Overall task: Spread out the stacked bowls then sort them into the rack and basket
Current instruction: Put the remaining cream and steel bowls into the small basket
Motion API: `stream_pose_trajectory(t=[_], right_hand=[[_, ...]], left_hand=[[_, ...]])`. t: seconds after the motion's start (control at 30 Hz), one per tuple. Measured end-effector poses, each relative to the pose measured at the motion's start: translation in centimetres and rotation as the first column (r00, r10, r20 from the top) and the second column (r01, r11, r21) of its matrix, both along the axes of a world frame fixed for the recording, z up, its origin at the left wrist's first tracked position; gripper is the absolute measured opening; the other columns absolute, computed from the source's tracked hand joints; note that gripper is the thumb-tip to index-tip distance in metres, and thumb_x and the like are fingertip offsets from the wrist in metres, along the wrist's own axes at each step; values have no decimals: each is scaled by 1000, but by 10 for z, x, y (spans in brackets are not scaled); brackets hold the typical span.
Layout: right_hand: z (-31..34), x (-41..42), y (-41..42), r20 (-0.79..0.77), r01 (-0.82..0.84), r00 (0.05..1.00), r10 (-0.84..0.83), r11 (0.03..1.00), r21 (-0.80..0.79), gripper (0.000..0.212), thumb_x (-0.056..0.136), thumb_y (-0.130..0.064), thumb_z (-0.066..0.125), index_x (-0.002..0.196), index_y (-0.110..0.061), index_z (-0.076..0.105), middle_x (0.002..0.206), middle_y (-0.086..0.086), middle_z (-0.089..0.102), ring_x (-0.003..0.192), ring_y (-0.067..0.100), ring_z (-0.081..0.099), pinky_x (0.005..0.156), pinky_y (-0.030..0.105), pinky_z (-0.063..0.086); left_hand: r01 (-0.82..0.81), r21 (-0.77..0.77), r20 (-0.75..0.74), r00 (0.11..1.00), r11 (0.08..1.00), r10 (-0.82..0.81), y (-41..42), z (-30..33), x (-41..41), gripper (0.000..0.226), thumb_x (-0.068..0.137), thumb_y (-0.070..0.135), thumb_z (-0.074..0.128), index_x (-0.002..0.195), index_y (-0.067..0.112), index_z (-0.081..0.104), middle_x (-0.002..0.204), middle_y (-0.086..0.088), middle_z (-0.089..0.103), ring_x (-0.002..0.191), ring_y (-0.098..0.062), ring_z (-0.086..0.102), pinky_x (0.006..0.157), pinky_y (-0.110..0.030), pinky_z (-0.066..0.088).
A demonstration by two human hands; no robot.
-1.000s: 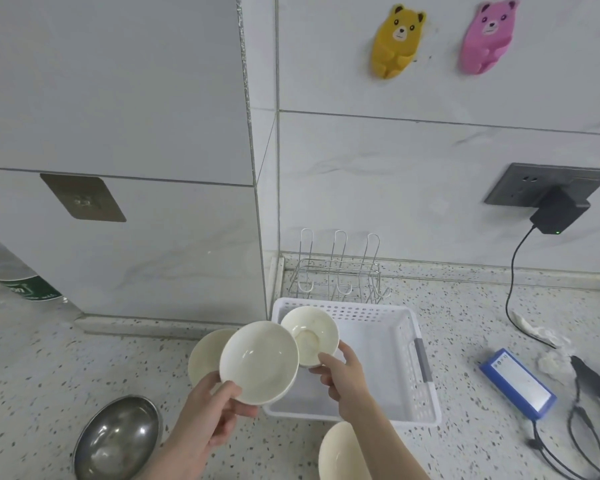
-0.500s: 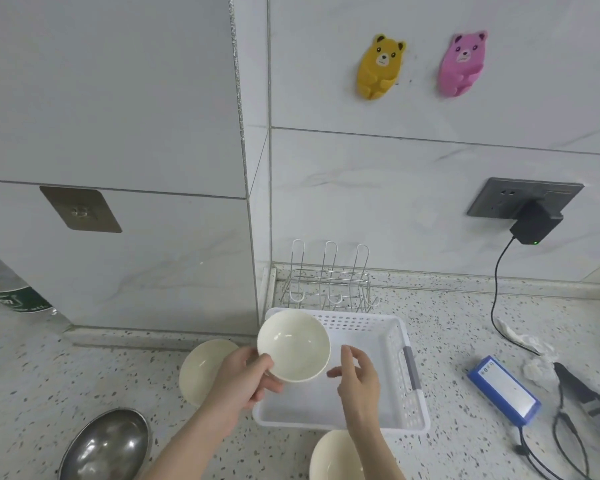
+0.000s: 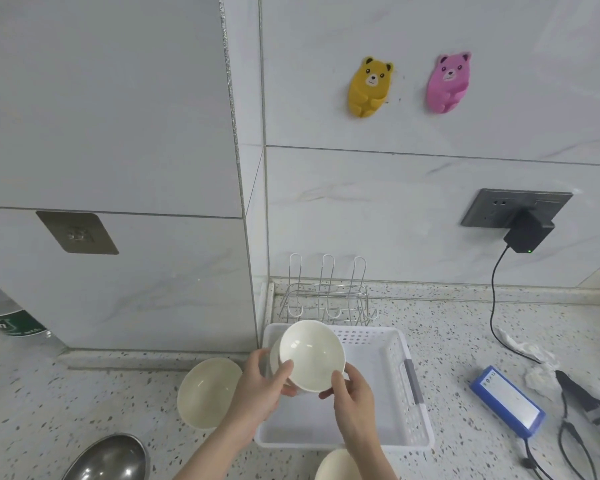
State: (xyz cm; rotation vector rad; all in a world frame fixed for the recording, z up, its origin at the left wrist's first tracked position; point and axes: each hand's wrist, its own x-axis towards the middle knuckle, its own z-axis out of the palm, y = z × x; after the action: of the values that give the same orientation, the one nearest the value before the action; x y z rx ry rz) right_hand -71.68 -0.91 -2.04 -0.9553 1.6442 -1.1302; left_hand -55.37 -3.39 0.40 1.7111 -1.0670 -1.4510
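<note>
Both hands clamp nested white bowls (image 3: 311, 355) above the near-left part of the white basket (image 3: 409, 403), left hand (image 3: 262, 389) at the left rim, right hand (image 3: 352, 393) at the lower rim; wire rack (image 3: 328, 299) stands just behind the basket, a cream bowl (image 3: 207, 396) just left of it.

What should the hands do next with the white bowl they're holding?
Probably lower the white ceramic bowl into the white plastic basket. Both the left hand and right hand grip it just above the basket's back corner, with the wire rack further back.
</note>
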Motion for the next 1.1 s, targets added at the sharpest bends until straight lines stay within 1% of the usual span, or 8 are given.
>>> stream_pose_trajectory(t=[0.1, 0.2, 0.33, 0.47, 0.53, 0.6, 0.97, 1.1], right_hand=[[-2, 2, -3, -33, -22, 999, 21, 1000, -6, 22, 98, -17, 50, 115, -17, 64, 65, 4, 72, 63, 1, 65, 56, 12, 43], [-5, 4, -3, -70, -59, 996, 59, 998, -3, 23, 98, -19, 51, 118, -19, 63, 65, 2, 73, 67, 4, 66, 58, 12, 45], [-8, 6, -4, -117, -105, 988, 105, 994, -1, 25, 98, -20, 51, 120, -19, 63, 63, 1, 72, 66, 5, 66, 60, 11, 44], [-8, 7, -7, -130, -109, 985, 109, 994, 3, 22, 98, -21, 51, 116, -22, 64, 62, 0, 71, 65, 4, 65, 59, 11, 44], [-9, 7, -7, -138, -114, 984, 114, 993, 9, 21, 98, -21, 50, 115, -22, 64, 63, 0, 71, 66, 6, 65, 59, 11, 44], [-10, 8, -8, -146, -118, 982, 119, 993, 14, 20, 98, -21, 50, 112, -22, 64, 63, 0, 71, 67, 7, 65, 58, 12, 44], [-12, 7, -10, -214, -138, 966, 142, 990, 35, 23, 99, -20, 45, 88, -21, 66, 60, -3, 69, 57, 0, 57, 55, 11, 41], [-16, 7, -10, -234, -138, 962, 145, 989, 43, 25, 99, -21, 44, 83, -21, 64, 61, -2, 68, 55, -1, 54, 54, 11, 41]], left_hand=[[-11, -73, 52, 999, 997, 14, 2, -10, 2, 61, 87, 43, 67, 138, 32, 36, 87, 2, 77, 72, -12, 70, 58, -28, 46], [-22, -137, 118, 992, 990, 38, 3, -21, 6, 57, 89, 39, 67, 139, 29, 40, 70, 8, 74, 73, -2, 71, 70, -31, 51], [1, -178, 138, 990, 984, 24, 3, -28, 7, 47, 93, 35, 62, 137, 34, 45, 68, 6, 75, 66, 3, 68, 63, -21, 45], [-3, -202, 169, 985, 979, 38, 1, -35, 8, 43, 93, 35, 62, 134, 35, 51, 60, -6, 66, 60, -7, 64, 60, -24, 48], [-12, -209, 182, 982, 978, 51, -1, -39, 9, 42, 93, 36, 63, 134, 35, 53, 59, -5, 52, 57, -13, 54, 60, -28, 46], [-22, -221, 187, 980, 975, 65, -2, -44, 9, 42, 92, 36, 64, 133, 35, 55, 58, 0, 46, 55, -11, 48, 57, -27, 42], [-10, -304, 236, 968, 953, 86, -1, -52, 8, 45, 94, 37, 61, 138, 32, 55, 58, 6, 41, 50, -3, 43, 52, -15, 39], [15, -320, 264, 962, 947, 74, -2, -54, 9, 45, 94, 34, 61, 139, 28, 55, 56, 9, 35, 48, -2, 41, 51, -16, 36]])
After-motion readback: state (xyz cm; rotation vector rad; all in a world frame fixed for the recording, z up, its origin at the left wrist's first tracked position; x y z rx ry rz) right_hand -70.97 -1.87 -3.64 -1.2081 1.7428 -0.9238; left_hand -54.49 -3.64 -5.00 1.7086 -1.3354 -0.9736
